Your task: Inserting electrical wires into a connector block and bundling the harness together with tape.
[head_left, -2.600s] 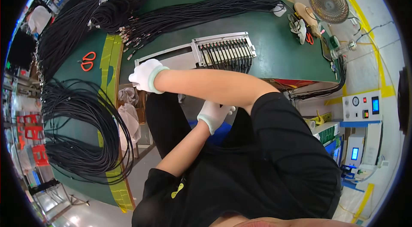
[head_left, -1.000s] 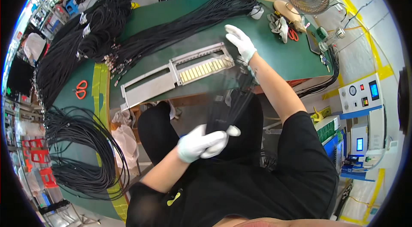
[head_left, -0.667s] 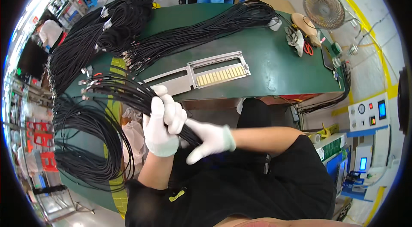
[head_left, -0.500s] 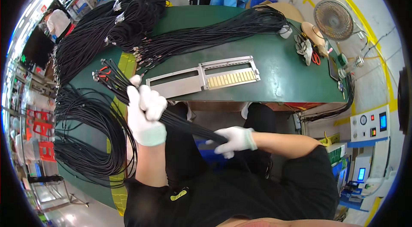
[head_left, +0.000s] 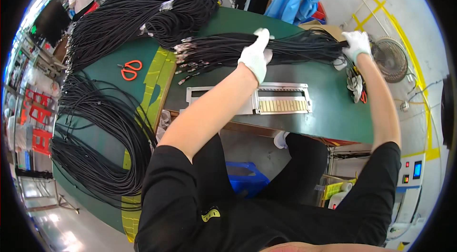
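A long bundle of black cables lies across the far part of the green table, its metal connector ends toward the left. My left hand, in a white glove, reaches over the middle of this bundle with fingers curled around it; their tips are partly hidden. At the bundle's right end, my right hand, also gloved, is closed on the cables. Below my left forearm sits a metal frame fixture with a row of yellowish strips, partly covered by that arm.
Orange-handled scissors rest at the left beside yellow tape. More black cables are heaped at the back left and left. A fan stands at the right, near used gloves. A blue stool is below.
Both hands have moved away from my lap to the far cable bundle. The bundle held before is out of my hands, and the orange-handled scissors now lie on the table at the left.
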Demonstrator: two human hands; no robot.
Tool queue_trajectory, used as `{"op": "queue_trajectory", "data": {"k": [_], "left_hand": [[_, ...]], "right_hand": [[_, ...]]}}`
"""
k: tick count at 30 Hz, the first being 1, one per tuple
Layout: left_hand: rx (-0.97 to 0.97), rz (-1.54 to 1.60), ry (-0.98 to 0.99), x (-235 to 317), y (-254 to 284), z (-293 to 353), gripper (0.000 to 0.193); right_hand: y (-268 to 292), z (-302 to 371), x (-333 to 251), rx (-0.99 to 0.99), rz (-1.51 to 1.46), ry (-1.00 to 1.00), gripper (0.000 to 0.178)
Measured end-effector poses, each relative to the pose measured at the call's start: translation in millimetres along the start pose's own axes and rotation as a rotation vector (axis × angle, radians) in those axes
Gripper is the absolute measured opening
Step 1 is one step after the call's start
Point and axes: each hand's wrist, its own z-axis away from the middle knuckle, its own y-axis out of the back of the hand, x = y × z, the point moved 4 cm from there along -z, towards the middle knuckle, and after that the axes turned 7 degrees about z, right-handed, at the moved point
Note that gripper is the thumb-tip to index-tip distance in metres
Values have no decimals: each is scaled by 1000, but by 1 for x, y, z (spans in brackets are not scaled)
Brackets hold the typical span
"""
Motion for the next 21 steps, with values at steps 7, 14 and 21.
{"op": "queue_trajectory", "data": {"k": [7,14,21], "left_hand": [[-19,-2092,-191,44,-46,80,76],[-116,-2731,85,85,-18,45,116],[-94,-2630,589,106,-6,-21,121]], "right_hand": [[-133,36,-75,100,-333,-182,81],[-129,81,-123,463,-606,-252,74],[-138,93,-120,465,-775,-268,72]]}}
